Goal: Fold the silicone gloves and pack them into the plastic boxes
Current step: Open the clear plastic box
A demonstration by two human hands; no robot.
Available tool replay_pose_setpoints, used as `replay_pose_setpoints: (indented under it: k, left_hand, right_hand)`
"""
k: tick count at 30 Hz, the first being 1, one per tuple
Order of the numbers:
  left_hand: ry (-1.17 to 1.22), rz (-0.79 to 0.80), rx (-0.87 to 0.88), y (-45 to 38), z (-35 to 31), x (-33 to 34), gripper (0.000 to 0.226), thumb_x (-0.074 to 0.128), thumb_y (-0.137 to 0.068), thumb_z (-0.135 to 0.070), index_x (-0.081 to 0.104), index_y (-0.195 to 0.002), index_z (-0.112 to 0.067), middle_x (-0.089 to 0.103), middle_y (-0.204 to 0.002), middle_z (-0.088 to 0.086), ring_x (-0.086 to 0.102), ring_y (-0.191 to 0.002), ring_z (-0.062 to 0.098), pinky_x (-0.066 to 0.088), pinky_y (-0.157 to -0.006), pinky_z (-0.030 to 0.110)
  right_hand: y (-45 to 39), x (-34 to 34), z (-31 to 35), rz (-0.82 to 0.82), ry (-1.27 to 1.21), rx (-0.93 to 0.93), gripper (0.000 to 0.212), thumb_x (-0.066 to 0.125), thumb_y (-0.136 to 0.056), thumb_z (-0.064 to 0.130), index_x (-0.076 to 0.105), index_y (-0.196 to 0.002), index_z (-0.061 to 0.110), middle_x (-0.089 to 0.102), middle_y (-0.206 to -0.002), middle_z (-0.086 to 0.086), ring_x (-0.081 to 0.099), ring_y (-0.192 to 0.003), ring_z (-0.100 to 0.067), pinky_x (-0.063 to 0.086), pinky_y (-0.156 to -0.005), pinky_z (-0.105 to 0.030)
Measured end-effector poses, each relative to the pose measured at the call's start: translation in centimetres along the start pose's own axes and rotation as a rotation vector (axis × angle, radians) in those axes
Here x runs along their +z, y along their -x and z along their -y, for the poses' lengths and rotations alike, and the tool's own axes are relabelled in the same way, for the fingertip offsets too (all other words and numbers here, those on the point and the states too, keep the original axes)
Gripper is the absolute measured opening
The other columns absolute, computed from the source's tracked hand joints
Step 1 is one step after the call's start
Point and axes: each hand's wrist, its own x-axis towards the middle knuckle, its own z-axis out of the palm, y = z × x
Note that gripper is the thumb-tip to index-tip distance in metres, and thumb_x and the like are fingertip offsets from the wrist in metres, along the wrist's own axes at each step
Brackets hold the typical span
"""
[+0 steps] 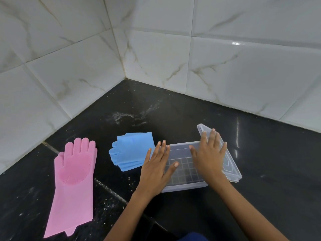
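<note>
A clear plastic box stands open on the black counter, with nothing inside. Its clear lid lies tilted against the box's right side. My left hand rests flat on the box's left rim, fingers spread, holding nothing. My right hand lies flat with spread fingers over the lid and the box's right edge. Folded blue silicone gloves lie stacked just left of the box, touching my left fingertips' side. Pink silicone gloves lie unfolded and flat at the far left, fingers pointing away from me.
The black counter meets white marble-pattern wall tiles in a corner at the back. Whitish smears and crumbs mark the counter near the corner and between the gloves. A counter seam runs diagonally under the pink gloves.
</note>
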Motion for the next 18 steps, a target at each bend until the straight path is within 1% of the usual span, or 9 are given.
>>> replay_pose_setpoints:
  k: [2,3,5,6,7,10,15,17,18]
  left_hand:
    - [0.004,-0.002,-0.001,0.0,-0.1,0.0,0.087,-0.016,-0.075,-0.077,-0.004,-0.149,-0.032,-0.014,-0.156,-0.013,-0.021,-0.141,0.001,-0.018,-0.114,0.028]
    - [0.006,-0.002,-0.002,0.0,-0.1,0.1,0.087,-0.016,-0.075,-0.077,-0.004,-0.148,-0.032,-0.014,-0.156,-0.014,-0.02,-0.141,0.001,-0.017,-0.115,0.029]
    - [0.006,-0.004,-0.006,-0.1,0.0,0.1,0.087,-0.017,-0.075,-0.077,-0.004,-0.148,-0.032,-0.014,-0.156,-0.014,-0.02,-0.141,0.001,-0.017,-0.115,0.029]
    - [0.001,-0.006,-0.006,-0.2,0.0,0.2,0.086,-0.016,-0.076,-0.076,-0.003,-0.148,-0.032,-0.015,-0.155,-0.014,-0.02,-0.141,0.001,-0.019,-0.114,0.027]
    - [-0.006,-0.01,-0.005,-0.2,0.0,0.2,0.084,-0.014,-0.077,-0.075,-0.002,-0.149,-0.032,-0.014,-0.155,-0.015,-0.021,-0.141,0.0,-0.02,-0.112,0.026]
    - [-0.02,-0.016,-0.007,-0.2,0.0,0.3,0.083,-0.012,-0.079,-0.074,0.0,-0.149,-0.031,-0.014,-0.155,-0.015,-0.022,-0.14,0.0,-0.021,-0.111,0.026]
    - [-0.023,-0.014,-0.014,-0.4,0.0,0.5,0.081,-0.012,-0.08,-0.072,-0.001,-0.149,-0.032,-0.016,-0.154,-0.016,-0.02,-0.141,0.002,-0.018,-0.113,0.028]
    - [-0.024,-0.012,-0.009,-0.6,-0.1,0.5,0.08,-0.011,-0.081,-0.071,-0.001,-0.149,-0.031,-0.015,-0.154,-0.015,-0.018,-0.142,0.003,-0.017,-0.114,0.029]
    - [-0.022,-0.009,-0.008,-0.7,-0.2,0.4,0.081,-0.012,-0.08,-0.071,-0.001,-0.149,-0.031,-0.015,-0.154,-0.014,-0.018,-0.143,0.004,-0.016,-0.115,0.03]
  right_hand:
    - [0.9,0.8,0.5,-0.006,0.047,-0.12,0.07,0.018,-0.094,0.056,0.007,-0.149,0.014,-0.003,-0.159,-0.012,-0.008,-0.146,-0.028,-0.003,-0.116,-0.051]
    - [1.3,1.1,0.8,0.011,0.047,-0.165,0.073,0.008,-0.092,0.059,0.006,-0.149,0.014,-0.004,-0.159,-0.011,-0.01,-0.146,-0.026,-0.005,-0.116,-0.05]
    - [1.8,1.4,0.9,0.033,0.011,-0.202,0.089,-0.016,-0.079,0.066,0.006,-0.149,0.015,-0.003,-0.159,-0.008,-0.009,-0.146,-0.024,-0.009,-0.116,-0.046]
    - [1.8,1.5,0.8,0.029,-0.022,-0.193,0.1,-0.025,-0.072,0.069,0.005,-0.149,0.015,-0.002,-0.159,-0.007,-0.008,-0.146,-0.022,-0.01,-0.116,-0.043]
    - [1.7,1.5,0.6,0.021,-0.049,-0.175,0.107,-0.031,-0.066,0.071,0.005,-0.149,0.014,-0.001,-0.159,-0.007,-0.008,-0.146,-0.022,-0.011,-0.115,-0.04]
    - [1.3,1.5,0.2,0.013,-0.035,-0.13,0.112,-0.034,-0.061,0.072,-0.001,-0.149,0.013,-0.003,-0.159,-0.007,-0.007,-0.146,-0.022,-0.011,-0.115,-0.038]
    - [1.0,1.4,0.2,0.038,0.031,-0.131,0.117,-0.039,-0.056,0.073,0.0,-0.149,0.013,-0.005,-0.159,-0.008,-0.008,-0.146,-0.025,-0.014,-0.112,-0.039]
    - [0.9,1.4,0.0,0.023,0.033,-0.114,0.11,-0.032,-0.063,0.074,0.0,-0.149,0.012,-0.004,-0.159,-0.009,-0.006,-0.146,-0.025,-0.012,-0.113,-0.039]
    - [0.7,1.4,-0.1,0.015,0.02,-0.095,0.103,-0.022,-0.07,0.074,0.001,-0.149,0.012,-0.003,-0.159,-0.011,-0.005,-0.146,-0.026,-0.01,-0.114,-0.04]
